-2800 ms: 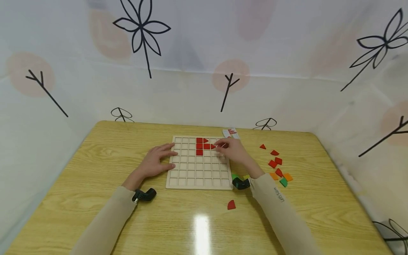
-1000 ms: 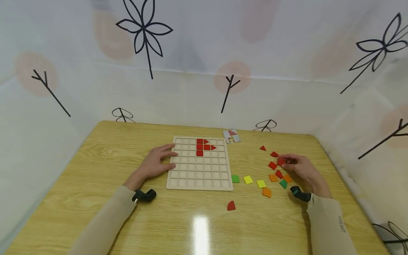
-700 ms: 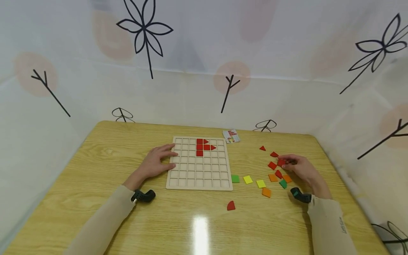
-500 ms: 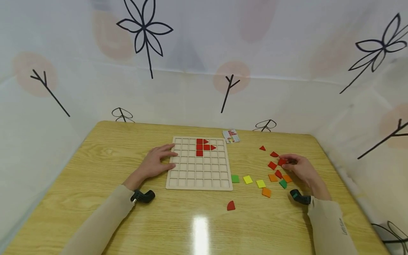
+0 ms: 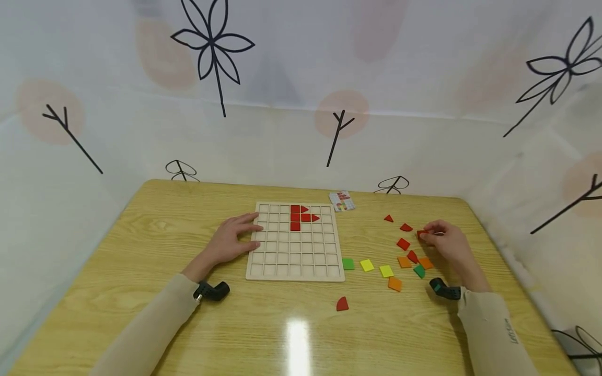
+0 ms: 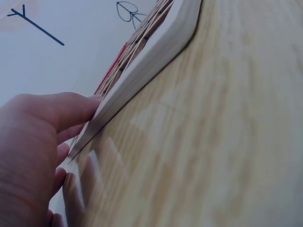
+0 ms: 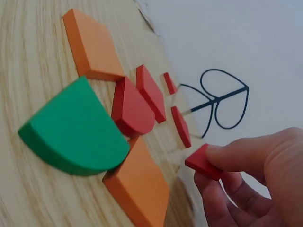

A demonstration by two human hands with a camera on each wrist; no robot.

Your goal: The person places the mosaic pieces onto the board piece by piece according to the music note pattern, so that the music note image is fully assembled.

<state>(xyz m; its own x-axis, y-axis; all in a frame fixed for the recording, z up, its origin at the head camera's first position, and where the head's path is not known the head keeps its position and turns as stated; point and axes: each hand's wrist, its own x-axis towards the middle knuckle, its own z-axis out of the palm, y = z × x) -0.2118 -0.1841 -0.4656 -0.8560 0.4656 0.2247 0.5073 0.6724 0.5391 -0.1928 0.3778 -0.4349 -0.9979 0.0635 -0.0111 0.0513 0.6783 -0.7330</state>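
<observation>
My right hand [image 5: 447,241] pinches a red square tile [image 7: 203,162] between thumb and fingers, at the right of the loose pieces. In the right wrist view the tile is tilted, its far side hidden by the fingers. My left hand [image 5: 230,237] rests at the left edge of the wooden grid board [image 5: 296,274], fingers spread and nearly straight; in the left wrist view the thumb [image 6: 78,111] touches the board's rim. Several red squares [image 5: 295,218] and two red triangles [image 5: 315,218] sit in the board's upper cells.
A pattern card [image 5: 342,201] lies beyond the board's right corner. To the right are a green square [image 5: 348,264], yellow squares [image 5: 367,265], orange squares [image 5: 395,284], a green quarter-round [image 5: 419,271] and more red pieces [image 5: 403,244]. Another red quarter-round [image 5: 342,304] lies in front.
My right hand went from the board to the loose pieces at the right, took a red square tile and lifted it slightly away from its neighbours. The left hand stayed at the board's edge.
</observation>
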